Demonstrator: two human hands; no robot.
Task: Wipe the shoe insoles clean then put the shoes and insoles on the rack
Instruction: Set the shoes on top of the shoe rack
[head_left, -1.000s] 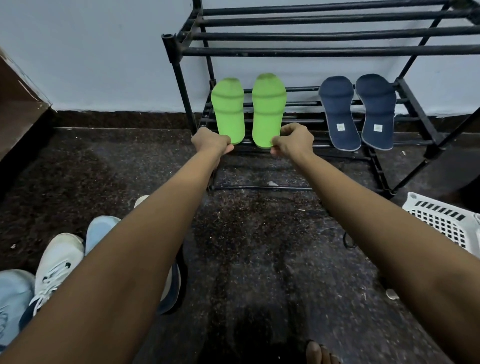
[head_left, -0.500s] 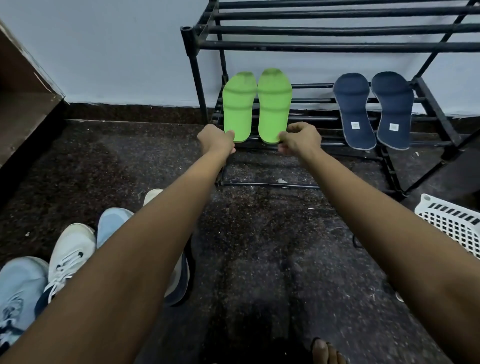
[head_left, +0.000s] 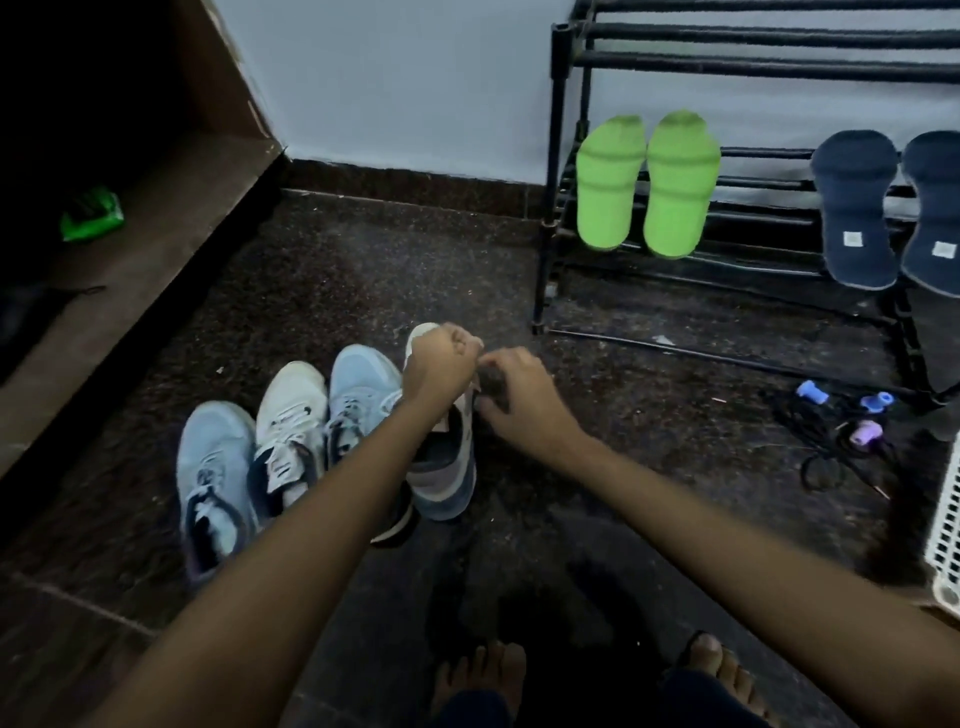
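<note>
At 6 o'clock, nearest: two bare feet (head_left: 478, 675) on the dark speckled floor (head_left: 363, 270). Both forearms stretched out toward 11 o'clock.

At their ends, left hand (head_left: 439, 366) balled into a tight fist over the laces of the white and navy shoe (head_left: 447, 478). Underside hidden, so cannot tell whether gripping anything. Right hand (head_left: 519, 395) just beside it at 3 o'clock, fingers bent downward, tips at the shoe's right rim. Blurred there, so cannot tell whether pinching or only touching.

Same shoe rightmost in a row of four on the floor, at 11 o'clock of the feet. Packed in at its 9 o'clock: inner pale blue shoe (head_left: 358, 389), white shoe (head_left: 288, 415), outer pale blue shoe (head_left: 213, 478). All four with toes toward 12 o'clock, heels toward 6, long axes running near to far. Left forearm across the inner blue shoe's heel, hiding part of it.

At 3 o'clock, cut by the frame edge: white slatted basket (head_left: 948, 540). At 2 o'clock, in front of the rack's right end: tangle of black cord with blue and purple grips (head_left: 865, 434). At 10 o'clock: brown wooden step (head_left: 171, 208) bearing a green packet (head_left: 91, 213).

Farthest, at 1 o'clock: black rack (head_left: 560, 130) against the pale wall (head_left: 389, 78). On its lower tier, green insoles (head_left: 605, 192), with navy insoles (head_left: 854, 208) at their 3 o'clock, all well apart from the shoes. Each insole heel down, toe up toward 12, long axis upright, leaning back on the bars.
</note>
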